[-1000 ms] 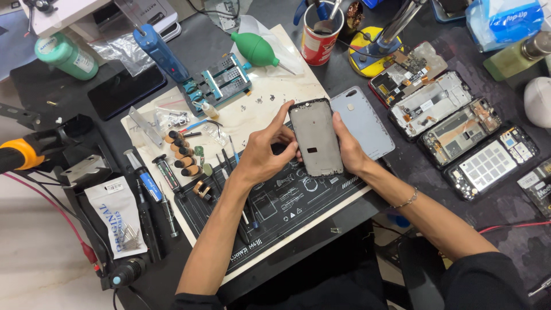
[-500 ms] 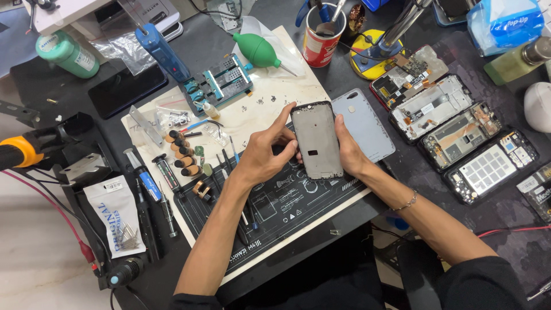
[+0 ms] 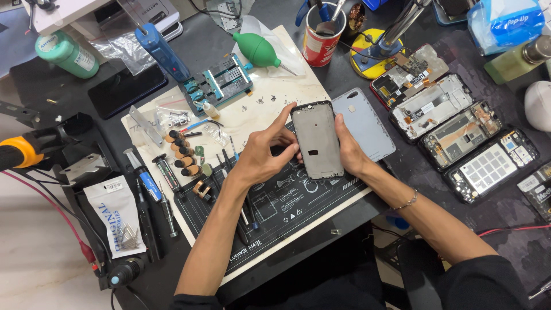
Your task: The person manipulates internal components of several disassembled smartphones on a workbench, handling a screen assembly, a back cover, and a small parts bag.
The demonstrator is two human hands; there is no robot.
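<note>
Grey metal shows on the phone frame (image 3: 317, 139) that both hands hold up over the dark repair mat (image 3: 287, 201), inner side facing the person, as if for a close look. The left hand (image 3: 261, 158) grips its left edge, fingers (image 3: 285, 117) curled around the top corner and thumb pressed near the middle. The right hand (image 3: 350, 150) braces the opposite edge, fingers pressed together behind it and thumb along the rim, so the frame is pinched between the two hands and kept steady above the counter (image 3: 69, 270).

Just beside it, on the right, a pale blue back cover (image 3: 367, 123) lies flat, within easy reach. Farther right, several opened phones (image 3: 459, 135) lie side by side with their boards exposed. To the left of the mat, screwdrivers (image 3: 152, 189) and small bits (image 3: 181, 152) lie in rows, near the left hand. Behind the frame sit a blue clamp fixture (image 3: 218, 83), a green air blower (image 3: 258, 50) and a red cup (image 3: 321, 37) of tools, pushed back off the working spot.
</note>
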